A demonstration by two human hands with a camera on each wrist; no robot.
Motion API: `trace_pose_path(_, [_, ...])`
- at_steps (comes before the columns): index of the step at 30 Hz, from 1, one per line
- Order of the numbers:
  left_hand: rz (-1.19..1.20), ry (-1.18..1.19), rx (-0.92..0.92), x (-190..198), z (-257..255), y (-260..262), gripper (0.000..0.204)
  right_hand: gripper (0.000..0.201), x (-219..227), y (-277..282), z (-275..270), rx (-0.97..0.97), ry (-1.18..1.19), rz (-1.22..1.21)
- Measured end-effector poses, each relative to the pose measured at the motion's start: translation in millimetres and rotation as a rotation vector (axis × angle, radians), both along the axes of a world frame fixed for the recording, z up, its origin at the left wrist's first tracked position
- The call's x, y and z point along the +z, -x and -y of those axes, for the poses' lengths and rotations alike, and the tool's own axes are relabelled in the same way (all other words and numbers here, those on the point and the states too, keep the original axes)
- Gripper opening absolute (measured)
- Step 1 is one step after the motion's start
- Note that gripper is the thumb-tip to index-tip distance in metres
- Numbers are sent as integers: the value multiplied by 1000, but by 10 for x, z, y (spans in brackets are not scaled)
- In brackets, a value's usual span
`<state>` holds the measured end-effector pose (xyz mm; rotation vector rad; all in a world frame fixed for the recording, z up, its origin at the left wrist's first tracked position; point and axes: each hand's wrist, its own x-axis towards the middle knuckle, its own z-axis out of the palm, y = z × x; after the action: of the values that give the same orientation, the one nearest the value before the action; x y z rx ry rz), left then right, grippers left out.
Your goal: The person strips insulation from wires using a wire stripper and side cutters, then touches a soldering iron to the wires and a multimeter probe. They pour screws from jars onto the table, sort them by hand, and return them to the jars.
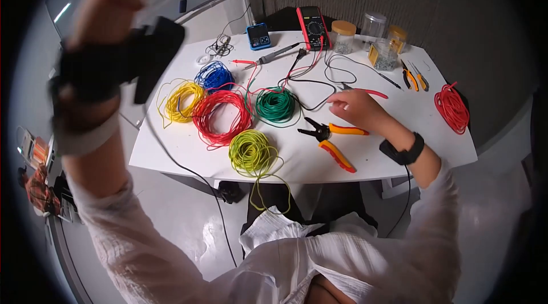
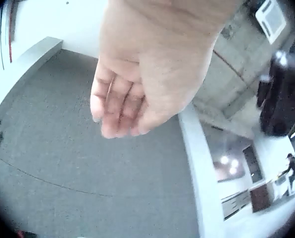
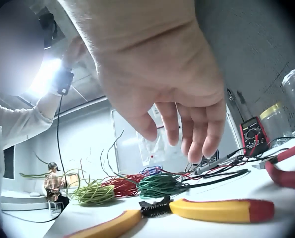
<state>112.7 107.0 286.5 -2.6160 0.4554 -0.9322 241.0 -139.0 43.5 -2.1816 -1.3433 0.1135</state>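
My left hand (image 2: pixel 142 74) is raised high, away from the table, its fingers loosely bent and holding nothing; its fingertips are out of the head view. Over the table hovers my right hand (image 1: pixel 357 108), fingers relaxed and hanging down in the right wrist view, with nothing in them. Just below it lie wire strippers (image 1: pixel 323 132) with yellow and red handles, jaws towards the coils. Beside its fingers is a red-handled tool (image 1: pixel 372 93), partly hidden by the hand. To its left sit coils of green wire (image 1: pixel 275 104), red wire (image 1: pixel 221 118) and yellow-green wire (image 1: pixel 250 153).
Blue wire (image 1: pixel 214 77) and yellow wire (image 1: pixel 184 101) lie farther left. A soldering iron (image 1: pixel 277 54), a multimeter (image 1: pixel 314 28) and a small blue-cased device (image 1: pixel 258 36) stand towards the back. Jars (image 1: pixel 343 37), orange-handled pliers (image 1: pixel 409 77) and another red coil (image 1: pixel 452 108) are at right.
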Motion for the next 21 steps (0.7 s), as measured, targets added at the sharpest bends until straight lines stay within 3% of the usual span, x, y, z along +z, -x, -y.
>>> trace_pose_path(6, [309,1203,-379,-218,-509,1691,27,19,-205,430,523,-181,-176,4])
trace_pose_path(8, [397,1590,-523,-131,-14,1522,27,19,-281,573,718,-255,-198,79])
trace_pose_path(9, [364,966,-124,-510,-77,1704,27,20,-374,641,802,-298,-264,25])
trace_pose_path(10, [-435,943,41,-535,-288,1962,25,20,-468,691,866,-301,-271,28])
trace_pose_path(11, [-220,935,-147,-1082,63,1959,19,20,-564,738,909,-300,-344,99])
trace_pose_path(12, [-599,702,-27,-1185,142,1949,13,21,-640,791,927,-294,-414,169])
trace_pose_path(13, [-755,712,15,-1422,226,1959,11,22,-689,851,905,-316,-422,179])
trace_pose_path(16, [-658,862,-32,-2305,222,2009,14,23,-740,932,768,-371,-469,157])
trace_pose_path(18, [-586,1169,50,-2709,259,2039,18,24,-791,886,758,-388,-453,223])
trace_pose_path(20, [-269,1472,46,-3038,430,2012,19,25,-744,910,783,-370,-450,54])
trace_pose_path(21, [-287,1480,32,-3058,498,1933,19,25,-704,911,786,-376,-434,53])
